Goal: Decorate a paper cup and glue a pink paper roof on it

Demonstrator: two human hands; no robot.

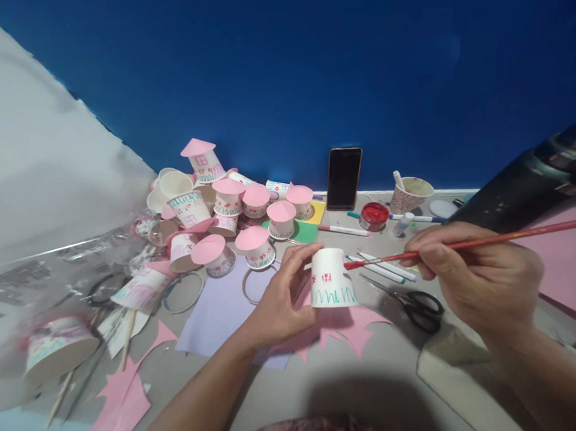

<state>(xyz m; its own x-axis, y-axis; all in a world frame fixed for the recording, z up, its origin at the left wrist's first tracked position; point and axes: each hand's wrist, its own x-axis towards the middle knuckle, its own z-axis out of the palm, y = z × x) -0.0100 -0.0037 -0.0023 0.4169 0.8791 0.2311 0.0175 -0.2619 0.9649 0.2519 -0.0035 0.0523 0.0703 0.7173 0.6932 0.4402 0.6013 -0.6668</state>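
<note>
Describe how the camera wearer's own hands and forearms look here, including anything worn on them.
The bare, ungloved left hand and bare, ungloved right hand show no rings. The left forearm and right forearm are uncovered as far as they show, with no sleeve, watch or bracelet in view.

black phone (344,178) upright near blue wall (296,68) | dark flask (507,182) | black-handled scissors (406,297)

A deep blue wall (296,61) rises behind a grey tabletop (377,358), with a white surface (42,119) slanting at left.
</note>
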